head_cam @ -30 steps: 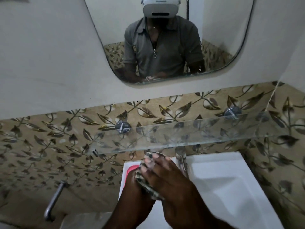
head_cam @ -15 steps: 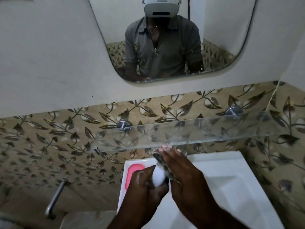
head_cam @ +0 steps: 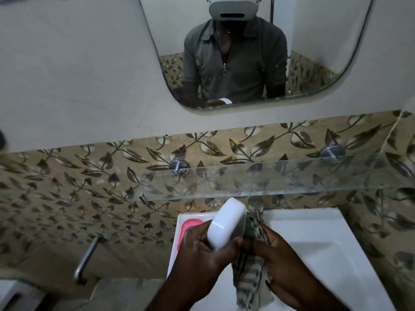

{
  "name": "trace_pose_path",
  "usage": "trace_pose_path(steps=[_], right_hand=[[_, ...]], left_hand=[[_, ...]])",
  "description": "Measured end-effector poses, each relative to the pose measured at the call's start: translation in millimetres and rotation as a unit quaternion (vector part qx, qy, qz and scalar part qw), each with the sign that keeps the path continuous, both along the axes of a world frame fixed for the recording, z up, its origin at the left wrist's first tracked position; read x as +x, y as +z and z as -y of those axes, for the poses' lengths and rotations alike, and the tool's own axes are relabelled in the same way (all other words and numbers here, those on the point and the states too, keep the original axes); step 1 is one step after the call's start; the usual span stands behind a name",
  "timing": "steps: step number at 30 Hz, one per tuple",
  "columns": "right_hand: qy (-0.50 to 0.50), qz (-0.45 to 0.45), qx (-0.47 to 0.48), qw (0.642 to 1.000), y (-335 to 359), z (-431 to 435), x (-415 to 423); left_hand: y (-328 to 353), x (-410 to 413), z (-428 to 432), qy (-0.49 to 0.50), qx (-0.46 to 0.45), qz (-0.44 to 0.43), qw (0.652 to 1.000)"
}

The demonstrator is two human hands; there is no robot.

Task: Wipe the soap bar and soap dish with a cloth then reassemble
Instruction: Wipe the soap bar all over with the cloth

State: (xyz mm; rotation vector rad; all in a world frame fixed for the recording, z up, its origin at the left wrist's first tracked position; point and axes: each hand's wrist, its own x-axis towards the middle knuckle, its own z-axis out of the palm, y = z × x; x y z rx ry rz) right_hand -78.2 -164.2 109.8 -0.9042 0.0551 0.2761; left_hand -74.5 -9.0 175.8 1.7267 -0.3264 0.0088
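The soap bar [head_cam: 226, 223] is held on end over the sink's [head_cam: 314, 221] back-left corner, the left hand [head_cam: 202, 250] gripping its lower end, seemingly to bare one face to the cloth [head_cam: 249, 274] bunched in the right hand [head_cam: 283, 254], near the pink soap dish [head_cam: 190, 225].

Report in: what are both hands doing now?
Left hand grips white oval soap bar. Right hand holds striped grey cloth beside it. Pink dish lies on white sink ledge; nothing blocking.
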Motion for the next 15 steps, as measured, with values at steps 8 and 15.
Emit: trace_pose_path(steps=[8,15], right_hand=[[-0.016,0.015,0.054,0.998,1.1,3.5,1.0],[-0.091,0.12,-0.274,0.95,9.3,2.1,11.2]], left_hand=[[0.6,0.0,-7.4,-0.07,-0.103,-0.055,0.991],[10.6,9.1,-25.1,-0.023,0.062,-0.077,0.995]])
